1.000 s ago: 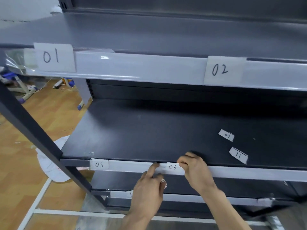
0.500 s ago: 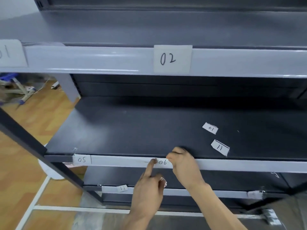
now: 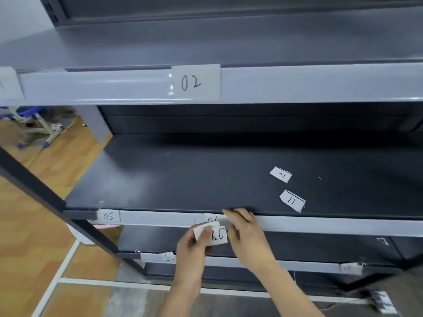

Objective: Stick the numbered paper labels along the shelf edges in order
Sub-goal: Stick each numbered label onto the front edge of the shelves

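Note:
My left hand [image 3: 191, 250] holds a small stack of paper labels [image 3: 215, 234] just below the middle shelf's grey front edge [image 3: 320, 225]; the top one reads about "08". My right hand [image 3: 246, 229] rests its fingers on that edge, beside the stuck label 06 [image 3: 212, 218], which the stack partly covers. Label 05 [image 3: 108, 216] is stuck at the edge's left end. Label 02 [image 3: 195, 82] sits on the upper shelf edge. Two loose labels, 01 [image 3: 280, 174] and 11 [image 3: 292, 200], lie on the dark middle shelf.
A small label [image 3: 169, 256] is on the lower shelf edge, another blurred one [image 3: 348, 268] at its right. A dark slanted post [image 3: 45, 197] crosses the left. Wooden floor [image 3: 34, 225] and a blue-and-white object [image 3: 34, 122] lie to the left.
My left hand stopped pressing label 06 with its forefinger and brought the label stack up in front of the edge. The view shifted right, so label 01 on the upper edge left the frame.

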